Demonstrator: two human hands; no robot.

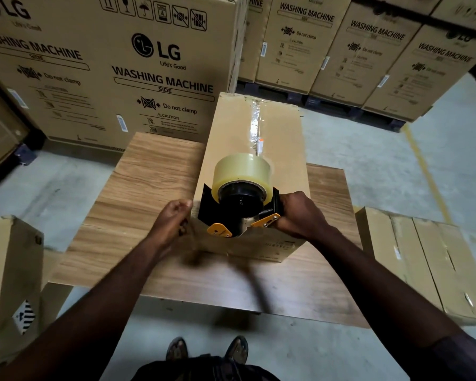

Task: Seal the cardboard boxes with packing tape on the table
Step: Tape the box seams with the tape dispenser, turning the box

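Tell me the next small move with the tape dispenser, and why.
Probably draw the tape dispenser over the near edge of the cardboard box and down its front face: the clear tape already runs along the top seam from the far end, and the dispenser sits at that near edge.

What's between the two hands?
Head view: the tape dispenser, on the near end of the cardboard box; right hand grips it, left hand holds the box edge.

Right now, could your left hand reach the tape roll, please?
Probably yes. The left hand grips the near left edge of the box, beside the dispenser, and the roll sits exposed on top, nothing between. It would have to release the box first.
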